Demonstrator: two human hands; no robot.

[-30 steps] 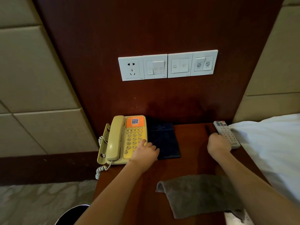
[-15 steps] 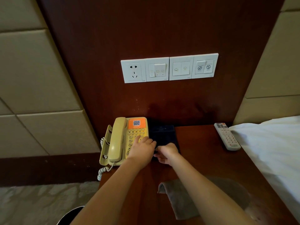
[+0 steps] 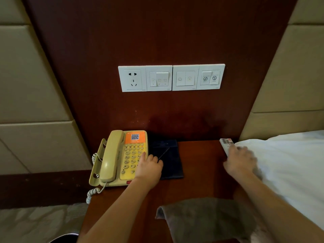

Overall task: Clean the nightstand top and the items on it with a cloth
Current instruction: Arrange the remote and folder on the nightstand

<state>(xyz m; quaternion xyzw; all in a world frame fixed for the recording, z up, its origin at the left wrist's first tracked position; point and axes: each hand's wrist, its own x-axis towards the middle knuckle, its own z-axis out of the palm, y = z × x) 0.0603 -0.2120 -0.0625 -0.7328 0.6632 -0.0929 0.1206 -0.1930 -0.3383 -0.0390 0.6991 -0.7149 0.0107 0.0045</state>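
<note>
Head view: grey-brown cloth lies rumpled on the reddish nightstand.

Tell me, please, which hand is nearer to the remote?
Right. The right hand is at the remote's near end, blurred; the left hand is on the phone, across the nightstand from it.

Both bare forearms are stretched out ahead of the person, well apart, with wrists held straight. The left hand lies palm down, its forefinger stretched forward and the other fingers loosely bent, gripping nothing. The right hand is also palm down and reaches further out, but it is too blurred to tell how its fingers lie.
</note>
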